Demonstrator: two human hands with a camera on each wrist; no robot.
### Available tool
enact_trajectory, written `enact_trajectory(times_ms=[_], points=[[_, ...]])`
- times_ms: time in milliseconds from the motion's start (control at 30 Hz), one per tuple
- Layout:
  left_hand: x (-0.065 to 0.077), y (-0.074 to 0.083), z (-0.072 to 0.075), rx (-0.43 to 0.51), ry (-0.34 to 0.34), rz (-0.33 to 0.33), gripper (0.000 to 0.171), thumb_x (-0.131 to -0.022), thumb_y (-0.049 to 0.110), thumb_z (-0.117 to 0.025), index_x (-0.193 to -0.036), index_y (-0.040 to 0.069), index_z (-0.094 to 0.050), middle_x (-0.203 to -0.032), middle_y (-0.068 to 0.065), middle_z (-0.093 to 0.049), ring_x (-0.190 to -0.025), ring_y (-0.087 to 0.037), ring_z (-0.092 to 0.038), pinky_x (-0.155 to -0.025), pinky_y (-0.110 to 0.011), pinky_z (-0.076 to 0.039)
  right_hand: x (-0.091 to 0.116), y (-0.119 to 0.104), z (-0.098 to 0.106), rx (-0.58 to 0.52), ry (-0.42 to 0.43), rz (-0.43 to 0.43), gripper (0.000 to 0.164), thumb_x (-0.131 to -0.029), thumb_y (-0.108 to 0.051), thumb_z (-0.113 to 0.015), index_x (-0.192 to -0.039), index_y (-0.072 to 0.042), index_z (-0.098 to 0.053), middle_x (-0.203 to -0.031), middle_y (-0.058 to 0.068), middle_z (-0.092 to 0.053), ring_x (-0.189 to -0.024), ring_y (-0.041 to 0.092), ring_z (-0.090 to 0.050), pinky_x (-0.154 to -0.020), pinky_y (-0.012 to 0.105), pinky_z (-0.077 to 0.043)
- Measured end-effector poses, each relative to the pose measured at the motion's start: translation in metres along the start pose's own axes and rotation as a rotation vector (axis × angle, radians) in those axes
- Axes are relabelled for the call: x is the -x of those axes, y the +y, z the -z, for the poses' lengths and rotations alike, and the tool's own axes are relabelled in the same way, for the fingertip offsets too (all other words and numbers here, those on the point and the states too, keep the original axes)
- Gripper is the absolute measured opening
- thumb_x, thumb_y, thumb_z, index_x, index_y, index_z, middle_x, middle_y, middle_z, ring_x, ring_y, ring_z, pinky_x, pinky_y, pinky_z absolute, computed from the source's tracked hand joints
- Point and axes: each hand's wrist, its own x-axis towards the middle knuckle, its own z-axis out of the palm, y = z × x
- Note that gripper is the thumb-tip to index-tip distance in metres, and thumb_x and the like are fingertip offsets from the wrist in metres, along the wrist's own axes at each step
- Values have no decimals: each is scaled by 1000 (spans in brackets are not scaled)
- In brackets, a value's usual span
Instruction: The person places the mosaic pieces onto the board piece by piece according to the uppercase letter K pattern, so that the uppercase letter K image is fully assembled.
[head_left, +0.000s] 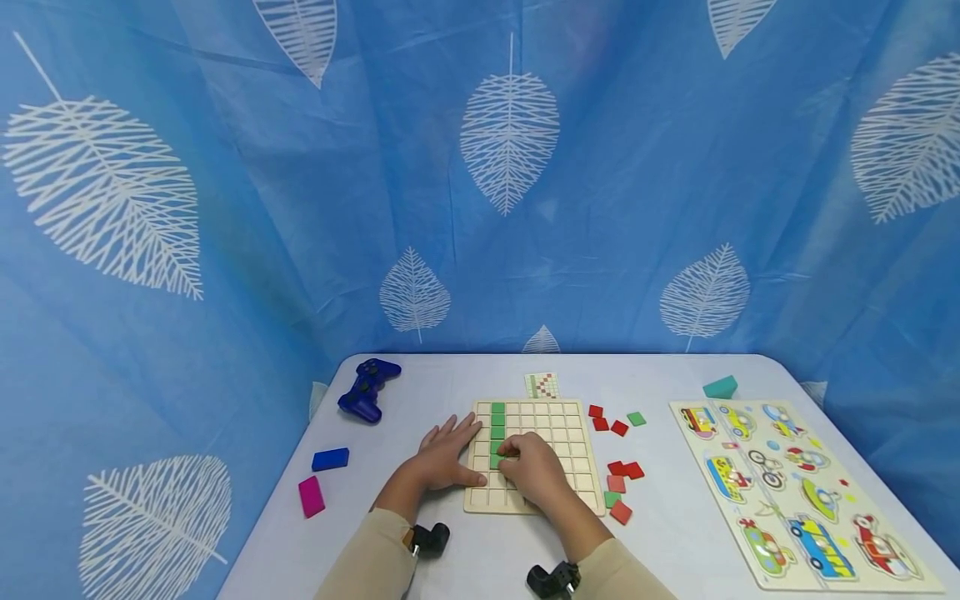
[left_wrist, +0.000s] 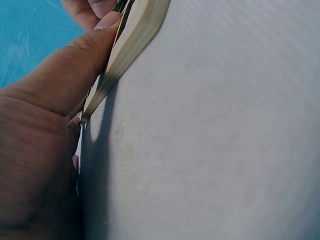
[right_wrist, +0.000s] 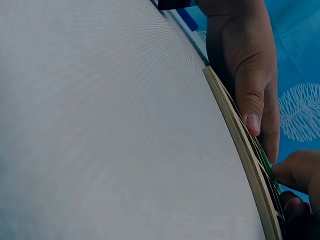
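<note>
A light wooden grid board point(head_left: 555, 458) lies on the table, with a column of green square tiles point(head_left: 498, 421) set in its second column from the left. My right hand point(head_left: 536, 471) is over the board, thumb and fingertips pinching a green tile point(head_left: 495, 461) at the lower end of that column. The right wrist view shows this green tile point(right_wrist: 269, 167) at the fingertips, partly hidden. My left hand point(head_left: 446, 460) rests with spread fingers on the board's left edge. In the left wrist view its thumb point(left_wrist: 75, 65) lies along the board's rim point(left_wrist: 135, 42).
Loose red tiles point(head_left: 619, 428) and green tiles point(head_left: 637, 418) lie right of the board. Behind it is a small pattern card point(head_left: 542, 385). A picture puzzle point(head_left: 798, 492) and teal block point(head_left: 721, 387) sit right; a blue game controller point(head_left: 367, 390), blue block point(head_left: 331, 459) and pink block point(head_left: 311, 497) left.
</note>
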Motion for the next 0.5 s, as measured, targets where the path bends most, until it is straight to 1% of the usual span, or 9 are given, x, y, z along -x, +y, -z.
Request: enact_trajectory(times_ms=[200, 400, 500], points=[[1, 1, 1, 1, 0, -2, 108, -80, 61, -84, -166, 24, -31, -177, 2, -17, -164, -33, -6, -130, -60, -4, 0, -1, 2, 7, -9, 22, 7, -87, -16, -79, -93, -20, -79, -96, -6, -72, -88, 14, -61, -80, 39, -54], [2, 1, 2, 5, 2, -8, 107, -80, 60, -85, -166, 24, -32, -177, 2, -18, -164, -33, -6, -130, -60, -4, 1, 0, 2, 8, -7, 23, 8, -87, -17, -78, -95, -19, -77, -102, -2, -68, -93, 15, -61, -85, 42, -54], [1, 1, 2, 0, 0, -14, 108, -80, 60, -85, -166, 23, -32, -177, 1, -18, -164, -33, -7, -130, -60, -5, 2, 3, 4, -33, -18, 20, 10, -90, -20, -77, -99, -20, -77, -104, -3, -67, -96, 14, -61, -88, 42, -53]])
